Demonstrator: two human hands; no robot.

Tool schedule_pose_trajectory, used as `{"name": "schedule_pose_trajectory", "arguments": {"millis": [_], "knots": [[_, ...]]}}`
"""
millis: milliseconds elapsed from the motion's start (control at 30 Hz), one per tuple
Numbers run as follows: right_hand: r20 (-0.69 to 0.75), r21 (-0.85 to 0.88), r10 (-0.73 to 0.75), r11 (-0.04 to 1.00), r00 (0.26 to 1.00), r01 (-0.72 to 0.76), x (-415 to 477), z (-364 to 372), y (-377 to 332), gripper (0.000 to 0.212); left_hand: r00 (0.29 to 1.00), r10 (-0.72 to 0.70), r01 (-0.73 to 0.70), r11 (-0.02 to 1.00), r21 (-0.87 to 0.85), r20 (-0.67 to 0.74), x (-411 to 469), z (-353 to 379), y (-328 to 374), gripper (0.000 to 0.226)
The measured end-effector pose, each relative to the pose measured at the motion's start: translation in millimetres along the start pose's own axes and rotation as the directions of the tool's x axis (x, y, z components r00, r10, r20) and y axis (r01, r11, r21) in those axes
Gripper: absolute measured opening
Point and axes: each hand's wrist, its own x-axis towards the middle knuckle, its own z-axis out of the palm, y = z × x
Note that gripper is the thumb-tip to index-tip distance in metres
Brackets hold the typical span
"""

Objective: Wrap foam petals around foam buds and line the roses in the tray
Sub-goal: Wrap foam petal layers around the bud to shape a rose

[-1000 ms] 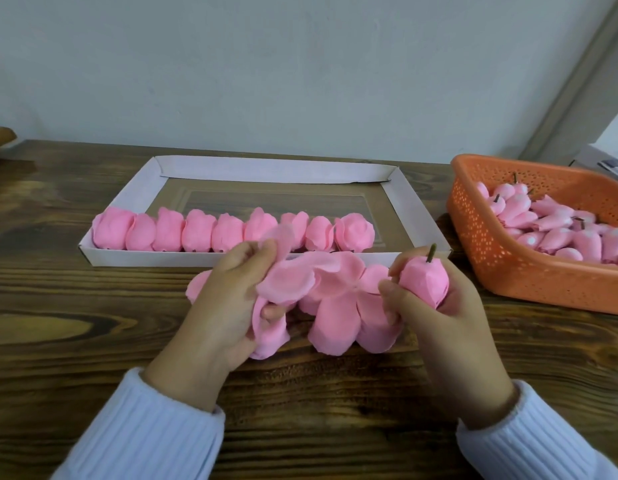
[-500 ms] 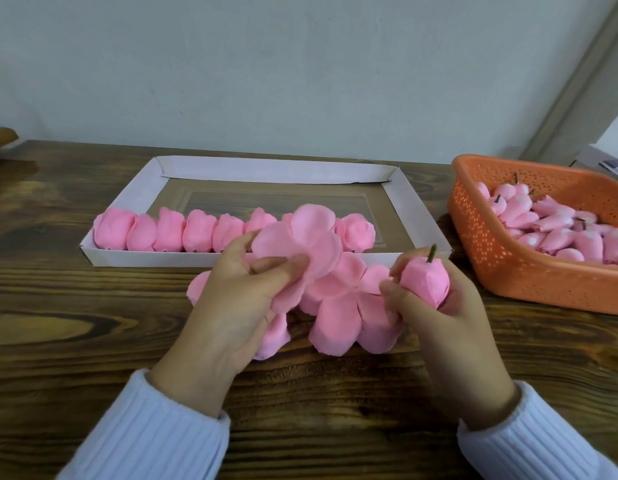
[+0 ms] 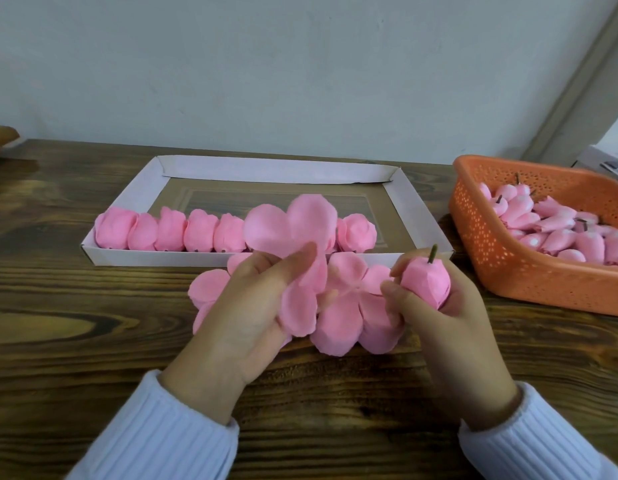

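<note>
L hand (image 3: 252, 306) grips a flower-shaped foam petal piece (image 3: 290, 230), thumb pressed across its middle w/ fingers curled behind it. The lobes fan up above the hand and one lobe hangs down over the palm. R hand (image 3: 435, 313) is curled round a pink foam bud (image 3: 425, 280), thumb & fingertips pinching its side, w/ a short brown stem (image 3: 432, 253) poking up above the fingers. The bud sits just right of the L hand's petal piece. Can't tell if the two touch.

Between & under both hands, more loose petal pieces (image 3: 349, 306) lie flat on the wooden table (image 3: 92, 341), a few lobes showing left of the L hand.

Just beyond the hands is a white cardboard tray (image 3: 272, 169) w/ a row of finished pink roses (image 3: 169, 233) along its near wall. The raised petal piece hides part of the row, and one rose shows to the right of it.

Right of the R hand & a bit further back is an orange plastic basket (image 3: 473, 233) holding a heap of pink buds (image 3: 557, 230), some w/ stems up.

Both wrists are in pale ribbed sleeves (image 3: 155, 438).
</note>
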Motion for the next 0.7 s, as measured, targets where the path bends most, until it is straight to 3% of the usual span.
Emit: {"name": "schedule_pose_trajectory", "arguments": {"millis": [100,167,300,400,467,533,633,700], "knots": [[0.020,0.047,-0.030,0.998,0.999,0.029,0,-1,-1,0.008,1.000,0.029,-0.029,0.999,-0.018,-0.011,0,1,-1,0.026],[0.103,0.140,-0.046,0.990,0.994,0.032,-1,-1,-3,0.009,0.998,0.046,-0.046,0.999,0.001,-0.045,-2,1,-4,0.017],[0.376,0.324,-0.078,0.945,0.923,-0.052,-7,2,-12,0.014,0.985,0.130,-0.076,0.920,0.385,-0.115,-5,1,-7,0.035],[0.487,0.261,-0.091,0.964,0.869,-0.046,-10,5,-16,0.021,0.983,0.148,-0.074,0.859,0.507,-0.108,-3,-1,-8,0.019],[0.454,0.183,-0.067,0.983,0.889,-0.019,-11,8,-17,0.023,0.998,0.063,-0.043,0.886,0.461,-0.028,-2,-2,-7,0.011],[0.339,0.116,-0.060,0.993,0.939,0.021,-10,11,-15,0.022,0.998,-0.027,0.006,0.931,0.364,0.054,-2,-2,-8,0.022],[0.160,0.046,-0.071,0.997,0.985,0.064,-6,7,-11,0.017,0.997,-0.059,0.047,0.973,0.225,0.048,-4,2,-5,0.021],[0.130,0.029,-0.068,0.997,0.989,0.065,-4,3,-12,0.012,0.997,-0.066,0.059,0.975,0.215,0.026,-5,3,-4,0.037]]}}
